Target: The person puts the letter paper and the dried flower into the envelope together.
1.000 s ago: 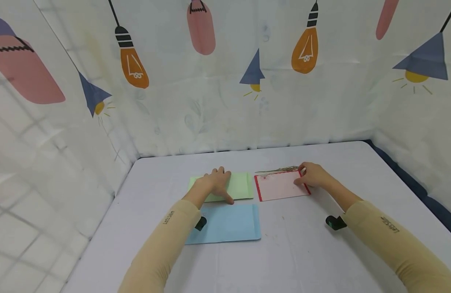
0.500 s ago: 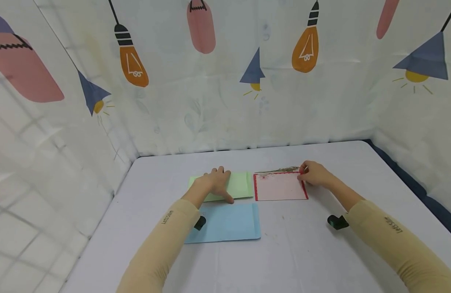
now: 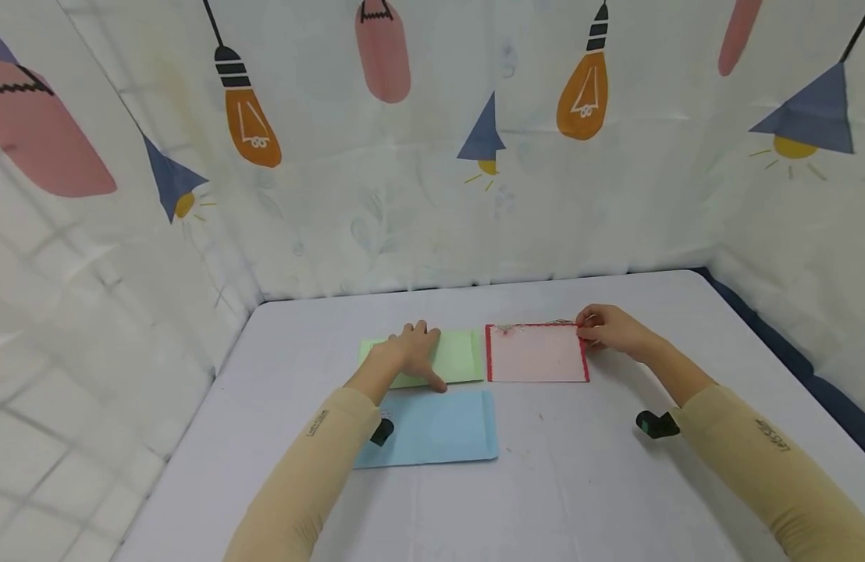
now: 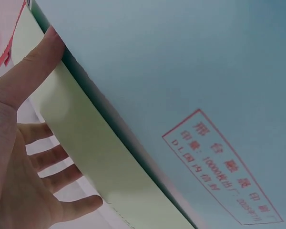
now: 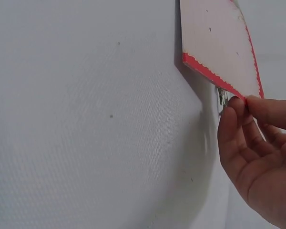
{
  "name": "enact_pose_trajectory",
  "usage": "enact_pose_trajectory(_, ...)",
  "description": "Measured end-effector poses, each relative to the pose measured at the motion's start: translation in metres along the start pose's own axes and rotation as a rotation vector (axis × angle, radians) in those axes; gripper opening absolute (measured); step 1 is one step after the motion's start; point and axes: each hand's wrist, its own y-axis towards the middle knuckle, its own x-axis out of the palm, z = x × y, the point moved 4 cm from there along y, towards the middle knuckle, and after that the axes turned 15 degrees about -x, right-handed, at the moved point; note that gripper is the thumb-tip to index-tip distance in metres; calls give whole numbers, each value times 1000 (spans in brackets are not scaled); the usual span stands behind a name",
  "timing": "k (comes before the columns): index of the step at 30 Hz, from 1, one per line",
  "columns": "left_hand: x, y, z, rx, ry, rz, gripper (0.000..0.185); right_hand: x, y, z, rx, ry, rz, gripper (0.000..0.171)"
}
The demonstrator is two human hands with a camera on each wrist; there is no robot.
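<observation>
My right hand (image 3: 611,332) pinches the far right corner of a pink card with a red border (image 3: 538,355). In the right wrist view that corner is raised off the table, between thumb and fingertips (image 5: 238,102). Bits of a dried sprig (image 5: 221,98) show beneath the card, the rest hidden by it. My left hand (image 3: 414,353) lies spread over a light green envelope (image 3: 460,355), fingers straight. In the left wrist view its thumb (image 4: 33,67) reaches across the green envelope to the edge of a blue envelope (image 4: 181,62) with a red printed stamp.
The blue envelope lies nearest the body, in front of the green one, with the left sleeve (image 3: 313,460) over its left part. A white cloth covers the table (image 3: 580,484). A curtain printed with lamps (image 3: 418,218) closes off the back and sides.
The right hand has moved slightly up and right. The pink card has straightened and shifted back, now covering most of the dried sprig behind it. The left hand has stayed put.
</observation>
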Motion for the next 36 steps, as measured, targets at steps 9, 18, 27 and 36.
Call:
enact_pose_trajectory(9,3,0,-6,2,-59,30,112,-2,6,9,25,144,62,32)
enact_pose_trajectory(18,6,-2,-6,22,-107,37,110,10,13,14,26,163,62,30)
enact_pose_trajectory(27,12,3,-7,23,-115,65,111,15,15,13,16,142,83,36)
enact_pose_trajectory(36,9,2,-6,23,-135,65,111,17,14,11,-12,108,152,36)
